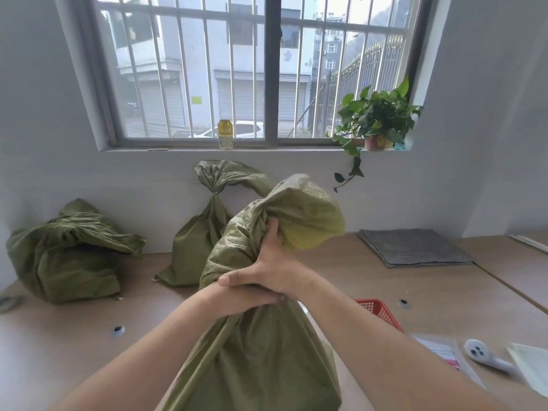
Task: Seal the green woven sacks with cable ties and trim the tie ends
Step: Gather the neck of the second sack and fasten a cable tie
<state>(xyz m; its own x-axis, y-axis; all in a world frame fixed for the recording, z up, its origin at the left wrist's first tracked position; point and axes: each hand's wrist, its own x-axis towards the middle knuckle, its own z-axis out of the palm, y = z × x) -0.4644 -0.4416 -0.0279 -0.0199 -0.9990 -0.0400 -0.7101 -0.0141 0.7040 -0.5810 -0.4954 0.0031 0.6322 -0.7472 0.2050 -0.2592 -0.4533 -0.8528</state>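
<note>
A green woven sack stands on the wooden table right in front of me, its top gathered into a neck. My left hand grips that neck from the left, fingers wrapped round it. My right hand lies over the left and holds the bunched top above the neck. Behind it a second sack leans against the wall, its neck cinched. A third sack slumps at the far left, top folded over. No cable tie or cutter shows.
A red plastic basket sits just right of the held sack, partly hidden by my right forearm. A white object and clear packets lie at the right edge. A grey folded mat lies at back right. A bottle and a plant stand on the windowsill.
</note>
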